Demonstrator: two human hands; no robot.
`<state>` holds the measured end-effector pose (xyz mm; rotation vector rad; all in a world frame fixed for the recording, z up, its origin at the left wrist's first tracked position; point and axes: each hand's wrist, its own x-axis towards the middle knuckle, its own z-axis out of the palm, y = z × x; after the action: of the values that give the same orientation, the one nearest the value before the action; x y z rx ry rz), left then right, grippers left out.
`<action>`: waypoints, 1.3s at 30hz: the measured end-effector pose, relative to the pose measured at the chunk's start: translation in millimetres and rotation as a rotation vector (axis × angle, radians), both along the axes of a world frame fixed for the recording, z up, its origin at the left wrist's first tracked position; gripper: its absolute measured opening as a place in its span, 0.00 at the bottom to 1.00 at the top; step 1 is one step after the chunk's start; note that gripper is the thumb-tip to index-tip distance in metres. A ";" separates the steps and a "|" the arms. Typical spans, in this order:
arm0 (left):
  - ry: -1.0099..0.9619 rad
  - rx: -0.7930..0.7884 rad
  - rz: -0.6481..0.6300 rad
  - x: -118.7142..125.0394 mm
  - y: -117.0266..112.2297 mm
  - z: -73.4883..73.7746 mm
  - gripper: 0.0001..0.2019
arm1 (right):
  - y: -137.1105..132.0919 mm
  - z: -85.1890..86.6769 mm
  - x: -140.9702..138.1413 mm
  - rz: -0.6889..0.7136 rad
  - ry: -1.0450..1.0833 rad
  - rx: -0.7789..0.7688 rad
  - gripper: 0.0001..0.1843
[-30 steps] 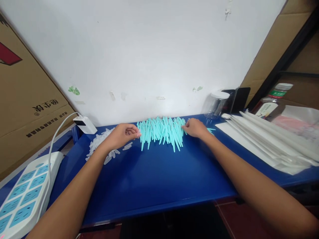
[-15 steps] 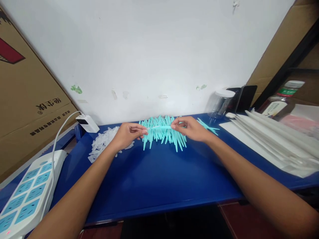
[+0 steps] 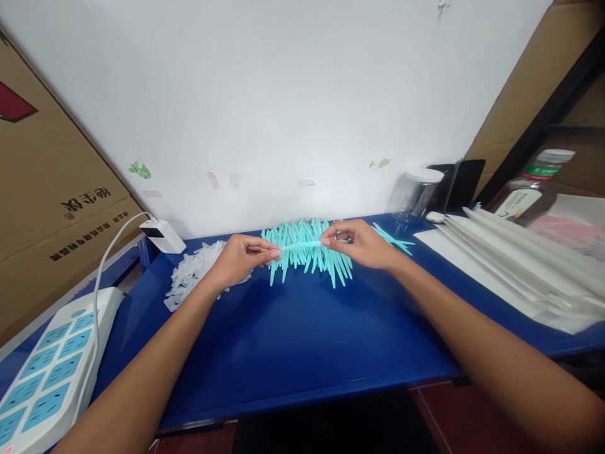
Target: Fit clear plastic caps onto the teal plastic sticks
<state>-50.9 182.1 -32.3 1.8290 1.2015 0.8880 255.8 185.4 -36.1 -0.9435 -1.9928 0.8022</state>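
glossy blue table [image 3: 293, 340], matt plastic picks [image 3: 307, 255]

Off the left edge of your surface, the cardboard box [image 3: 51, 189] carries the only print of any size: a row of large dark Chinese characters [image 3: 89, 200], upside down from where you sit, with a small circled mark [image 3: 69, 216] beside them. Below them run two lines of smaller characters [image 3: 87, 239], also inverted and too fine to read. Higher on the same box you see part of a red shape [image 3: 16, 107]. Past the right edge, the bottle [image 3: 517, 200] wears a white-and-green label [image 3: 539, 170]; its lettering is too small to read.
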 end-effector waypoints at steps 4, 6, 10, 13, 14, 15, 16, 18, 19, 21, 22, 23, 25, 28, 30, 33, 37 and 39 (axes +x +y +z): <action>-0.011 -0.009 -0.030 5.8 -5.6 -1.5 0.16 | -6.8 -1.6 -7.7 0.023 -0.036 0.015 0.20; -0.011 -0.011 -0.043 10.3 -8.2 -4.1 0.15 | -10.5 -2.0 -12.0 0.035 -0.060 0.041 0.18; -0.040 0.013 -0.014 12.7 -7.5 -7.5 0.17 | -4.1 1.6 -2.7 -0.004 -0.104 0.078 0.15; 0.121 0.168 0.113 1.8 -0.1 -4.8 0.19 | 14.6 3.1 27.0 -0.346 -0.179 0.131 0.13; 0.252 0.234 0.154 -3.9 2.9 -3.3 0.18 | 21.4 2.2 39.1 -0.542 -0.254 0.142 0.12; 0.400 0.284 0.180 -10.1 5.8 -1.7 0.18 | 27.5 0.6 50.7 -0.732 -0.349 0.124 0.11; 0.540 0.310 0.192 -16.3 8.3 -0.3 0.17 | 32.5 -1.3 61.0 -0.865 -0.456 0.073 0.11; 0.729 0.281 0.174 -27.6 11.7 1.5 0.18 | 38.4 -5.3 75.2 -0.960 -0.672 -0.067 0.10; 0.772 0.234 0.155 -32.3 12.6 1.7 0.20 | 39.5 -6.9 78.3 -0.964 -0.762 -0.132 0.10; 0.795 0.118 0.111 -39.3 13.3 0.9 0.21 | 39.0 -9.2 76.9 -0.943 -0.866 -0.176 0.11; 0.792 0.068 0.090 -41.4 13.3 0.0 0.22 | 38.1 -9.9 73.1 -0.930 -0.867 -0.153 0.12; 0.784 0.030 0.070 -42.8 13.4 -1.1 0.22 | 37.0 -10.7 67.7 -0.908 -0.834 -0.117 0.14; 0.760 -0.012 0.029 -43.3 13.7 -3.4 0.21 | 34.6 -13.0 54.5 -0.806 -0.716 -0.075 0.18; 0.716 -0.053 -0.017 -42.0 14.9 -4.9 0.20 | 31.2 -19.0 36.2 -0.580 -0.641 -0.136 0.20; 0.702 -0.091 -0.048 -42.9 16.6 -4.2 0.20 | 29.5 -23.1 29.1 -0.475 -0.655 -0.159 0.18; 0.705 -0.128 -0.104 -48.6 20.0 -1.6 0.21 | 29.0 -25.1 26.8 -0.430 -0.646 -0.171 0.15; 0.710 -0.192 -0.173 -57.7 22.7 1.1 0.21 | 29.6 -21.6 28.5 -0.518 -0.536 -0.111 0.10; 0.730 -0.195 -0.164 -59.8 22.5 1.2 0.20 | 28.4 -19.8 26.8 -0.532 -0.435 -0.048 0.09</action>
<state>-110.7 204.5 -31.0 2.1141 1.4657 -0.0212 282.6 213.8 -55.9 -1.6953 -1.9272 0.3639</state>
